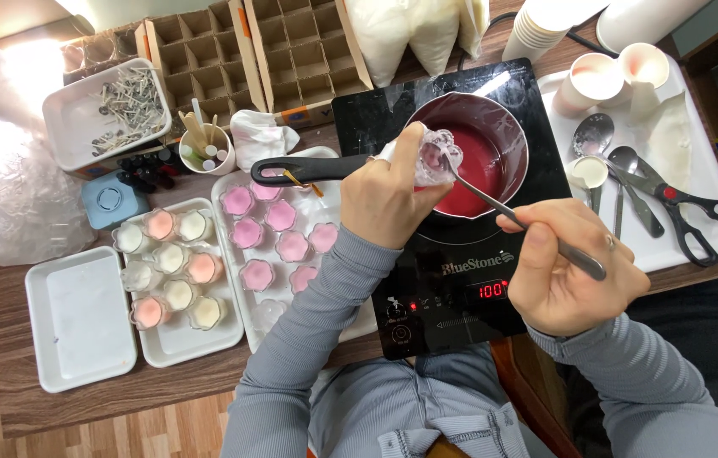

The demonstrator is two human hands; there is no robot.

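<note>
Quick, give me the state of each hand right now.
Left hand: closed on a small clear glass cup over the pan.
Right hand: closed on a metal spoon reaching into the cup.

A small red-lit display glows on the black cooktop's front panel, beside white lettering.

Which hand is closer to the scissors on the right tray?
Right. The right hand holds a spoon just left of the scissors; the left hand is farther left, over the pot.

Pan handle bars the filled moulds — left tray open.
</note>
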